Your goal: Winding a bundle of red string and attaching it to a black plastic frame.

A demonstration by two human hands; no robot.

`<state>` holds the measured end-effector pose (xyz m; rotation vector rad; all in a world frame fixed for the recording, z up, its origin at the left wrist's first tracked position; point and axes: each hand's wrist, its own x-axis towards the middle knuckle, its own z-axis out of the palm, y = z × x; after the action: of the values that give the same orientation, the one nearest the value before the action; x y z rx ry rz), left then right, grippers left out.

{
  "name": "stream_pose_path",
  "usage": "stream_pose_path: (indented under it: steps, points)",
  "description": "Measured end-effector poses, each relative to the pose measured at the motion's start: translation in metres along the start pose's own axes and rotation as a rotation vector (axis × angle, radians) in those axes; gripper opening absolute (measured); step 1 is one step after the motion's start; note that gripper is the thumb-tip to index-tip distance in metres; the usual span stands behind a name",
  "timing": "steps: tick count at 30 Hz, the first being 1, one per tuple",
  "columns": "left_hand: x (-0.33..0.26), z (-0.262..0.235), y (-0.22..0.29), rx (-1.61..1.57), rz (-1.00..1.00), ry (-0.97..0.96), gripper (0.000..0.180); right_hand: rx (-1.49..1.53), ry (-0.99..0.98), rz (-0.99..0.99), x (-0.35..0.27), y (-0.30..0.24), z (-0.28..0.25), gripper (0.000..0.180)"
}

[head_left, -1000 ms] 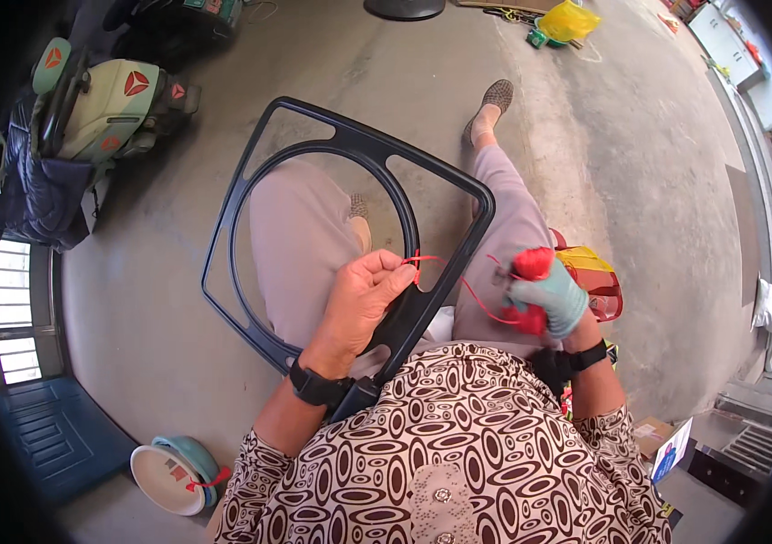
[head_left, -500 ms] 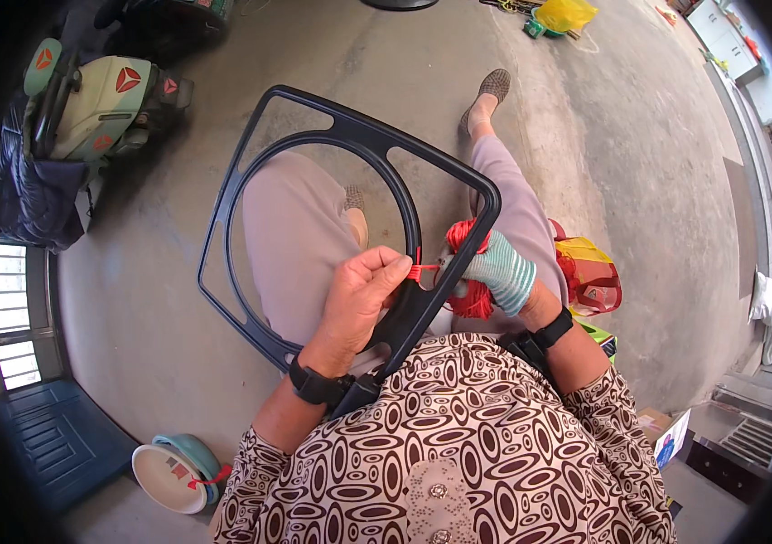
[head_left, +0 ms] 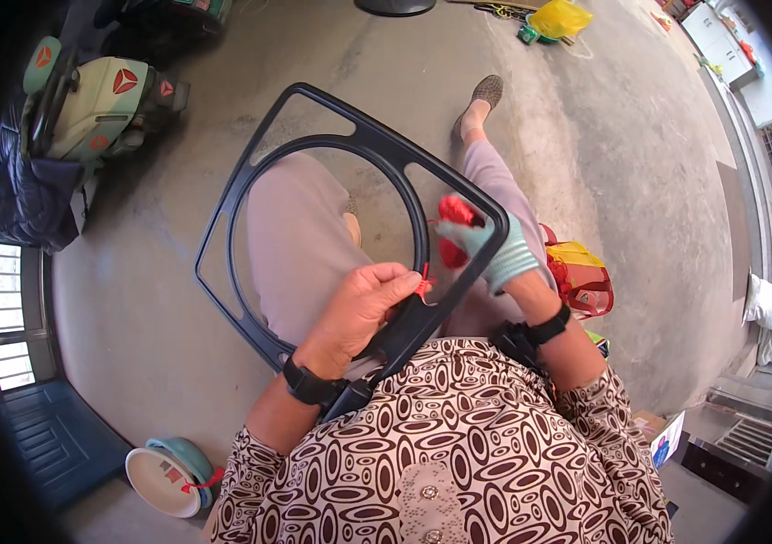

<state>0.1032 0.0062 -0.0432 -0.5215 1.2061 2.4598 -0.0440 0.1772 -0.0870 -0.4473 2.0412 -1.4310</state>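
A black plastic frame (head_left: 295,163) with a round inner ring rests tilted across my lap. My left hand (head_left: 363,304) grips its near edge and pinches a red cord (head_left: 424,283) against the rim. My right hand (head_left: 486,249), in a teal glove, holds a ball of red cord (head_left: 454,213) just inside the frame's right corner, behind the rim. The cord runs from the ball down to my left fingers. Both wrists wear black bands.
A red and yellow bag (head_left: 581,276) sits by my right leg on the concrete floor. A green scooter (head_left: 87,100) is parked at far left. Stacked bowls (head_left: 168,476) lie at lower left. A yellow bag (head_left: 558,18) lies far ahead.
My right hand has swung left and up with the red ball, from outside the frame's right side to inside its corner. The left hand stayed on the rim.
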Motion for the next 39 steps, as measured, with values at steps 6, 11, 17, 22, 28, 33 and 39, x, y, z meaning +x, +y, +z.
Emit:
stream_pose_path:
  steps: [6, 11, 17, 22, 28, 33, 39]
  points:
    - [0.000, 0.016, 0.003, 0.059, -0.111, -0.066, 0.018, 0.930, -0.068, 0.008, 0.004, -0.036, 0.035, 0.036]
    - [0.007, 0.003, -0.014, 0.001, -0.022, -0.058, 0.021, 1.346, -0.598, 0.282, -0.016, -0.069, 0.022, 0.048]
    - [0.002, 0.018, -0.003, 0.067, -0.029, -0.028, 0.020, 1.321, -0.577, -0.010, -0.015, -0.033, 0.021, 0.054]
    - [0.001, 0.007, 0.000, 0.053, 0.042, -0.034, 0.018, 1.103, -0.511, 0.176, -0.021, -0.048, 0.002, 0.049]
    - [-0.001, 0.008, 0.001, 0.040, 0.091, 0.030, 0.016, 1.592, 0.211, 0.138, -0.006, -0.004, -0.002, 0.029]
    - [-0.001, 0.000, 0.000, 0.065, 0.071, 0.072, 0.016, 1.751, -0.268, -0.173, -0.045, 0.001, -0.051, 0.041]
    - [0.002, 0.002, 0.001, 0.020, 0.119, 0.085, 0.011, 0.608, -0.297, 0.196, -0.094, -0.010, -0.074, 0.033]
